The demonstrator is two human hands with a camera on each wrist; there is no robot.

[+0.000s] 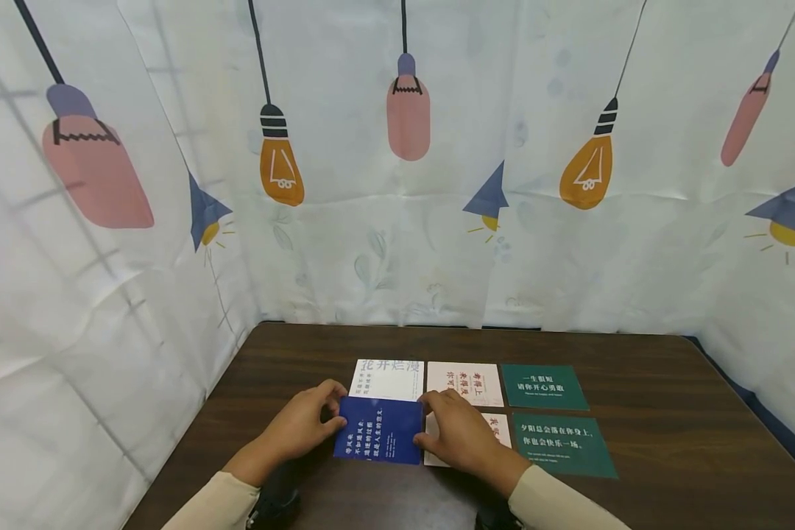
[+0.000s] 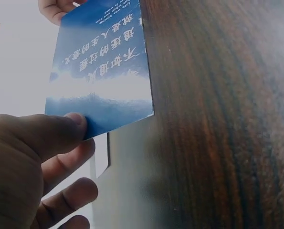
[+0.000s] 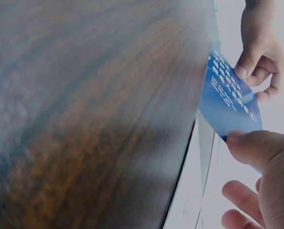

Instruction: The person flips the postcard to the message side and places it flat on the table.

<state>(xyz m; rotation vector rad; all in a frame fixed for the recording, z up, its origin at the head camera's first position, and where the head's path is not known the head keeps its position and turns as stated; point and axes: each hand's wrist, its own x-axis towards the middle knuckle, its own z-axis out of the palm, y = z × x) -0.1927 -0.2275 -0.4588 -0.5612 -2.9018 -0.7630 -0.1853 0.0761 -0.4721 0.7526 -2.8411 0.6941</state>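
Note:
A blue card (image 1: 379,430) with white lettering is held between both hands, low over the table's front middle. My left hand (image 1: 302,421) pinches its left edge, thumb on the printed face and fingers behind, as the left wrist view shows with the thumb (image 2: 68,125). At the opposite edge my right hand (image 1: 460,433) pinches it the same way; its thumb (image 3: 247,143) shows in the right wrist view. Just behind the blue card lies a white card (image 1: 391,379) with grey lettering. The right hand partly covers a pale card (image 1: 500,427) with red print.
On the dark wooden table (image 1: 676,412), another pale card with red print (image 1: 465,383) lies in the back row. Two green cards, one behind (image 1: 545,388) and one in front (image 1: 563,445), lie at the right. A patterned white curtain (image 1: 397,258) hangs around the table.

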